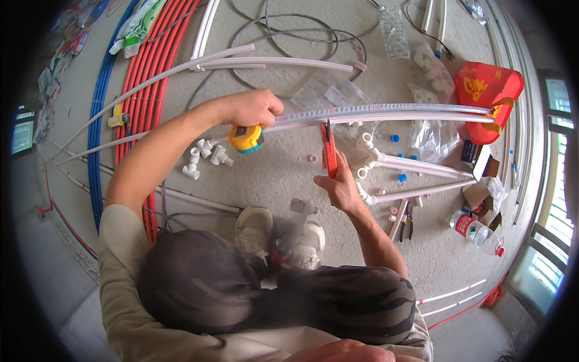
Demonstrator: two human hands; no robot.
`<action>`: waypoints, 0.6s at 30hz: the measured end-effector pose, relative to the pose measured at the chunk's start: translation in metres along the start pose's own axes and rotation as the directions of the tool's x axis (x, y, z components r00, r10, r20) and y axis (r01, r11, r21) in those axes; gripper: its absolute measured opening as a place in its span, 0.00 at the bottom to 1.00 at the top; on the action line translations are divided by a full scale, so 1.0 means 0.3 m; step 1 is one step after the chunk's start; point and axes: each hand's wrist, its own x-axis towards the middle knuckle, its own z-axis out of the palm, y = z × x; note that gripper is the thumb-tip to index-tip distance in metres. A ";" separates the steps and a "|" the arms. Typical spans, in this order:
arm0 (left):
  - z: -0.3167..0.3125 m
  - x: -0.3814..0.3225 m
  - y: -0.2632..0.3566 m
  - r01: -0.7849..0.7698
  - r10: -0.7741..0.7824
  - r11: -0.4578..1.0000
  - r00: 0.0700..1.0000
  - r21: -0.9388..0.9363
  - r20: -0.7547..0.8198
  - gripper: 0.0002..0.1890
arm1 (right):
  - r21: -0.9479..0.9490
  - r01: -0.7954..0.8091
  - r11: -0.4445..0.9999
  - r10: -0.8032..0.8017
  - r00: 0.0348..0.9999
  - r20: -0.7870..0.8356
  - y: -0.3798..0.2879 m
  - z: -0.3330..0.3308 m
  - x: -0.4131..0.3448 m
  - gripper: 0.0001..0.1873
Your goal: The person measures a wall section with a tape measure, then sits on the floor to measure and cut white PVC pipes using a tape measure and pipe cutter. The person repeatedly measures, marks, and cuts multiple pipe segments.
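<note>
My left hand (258, 108) grips a white plastic pipe (407, 117) together with the extended blade (375, 108) of a tape measure. The yellow and teal tape measure case (246, 137) hangs just under that hand. The blade runs along the pipe towards the right, where both reach a red bag with yellow print (486, 97). My right hand (339, 183) is closed around the red handles of a pipe cutter (330, 151). The cutter points up, its dark blade at the lower edge of the pipe; whether it touches the pipe I cannot tell.
White pipe fittings (219, 156) lie on the concrete floor between the hands. Right of the cutter are pipes joined to elbows (373, 156), blue caps (402, 177), pliers (409, 221) and a plastic bottle (470, 228). Red pipes (154, 90) and blue pipes (100, 99) run at left; a grey cable (298, 31) coils above.
</note>
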 end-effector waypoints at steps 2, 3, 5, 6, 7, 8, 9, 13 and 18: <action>0.019 0.001 0.010 -0.058 0.064 0.997 0.991 0.054 -0.118 0.05 | 0.011 -0.016 1.000 0.016 1.000 -0.023 0.022 0.003 0.003 0.49; 0.032 0.000 0.017 -0.101 0.103 0.995 0.974 0.021 -0.199 0.05 | 0.016 -0.024 1.000 0.025 0.999 -0.040 0.031 0.002 0.001 0.49; 0.029 0.008 0.027 -0.184 0.181 0.983 0.925 0.024 -0.334 0.05 | 0.005 -0.038 0.999 0.038 0.998 -0.048 0.049 -0.004 0.002 0.48; 0.008 0.005 0.027 -0.213 0.219 0.975 0.894 0.060 -0.390 0.05 | 0.004 -0.040 0.999 0.040 0.998 -0.046 0.049 -0.003 0.006 0.48; -0.010 0.005 0.024 -0.239 0.257 0.966 0.859 0.097 -0.443 0.05 | 0.003 -0.043 0.999 0.043 0.998 -0.044 0.046 -0.002 0.009 0.49; -0.019 0.013 0.012 -0.282 0.241 0.959 0.821 -0.001 -0.518 0.07 | 0.003 -0.044 0.999 0.044 0.998 -0.043 0.040 0.002 0.008 0.49; -0.032 0.001 0.029 -0.258 0.202 0.966 0.820 -0.031 -0.535 0.08 | 0.002 -0.046 0.999 0.046 0.998 -0.043 0.033 0.007 0.007 0.49; -0.085 0.002 0.077 -0.047 0.096 0.994 0.831 0.102 -0.548 0.31 | 0.053 -0.046 0.998 0.050 0.996 -0.069 0.048 0.026 0.001 0.49; -0.013 0.157 0.005 0.081 0.122 0.936 0.840 0.343 -0.529 0.47 | 0.018 -0.047 0.999 0.047 0.998 -0.047 0.043 0.028 0.005 0.49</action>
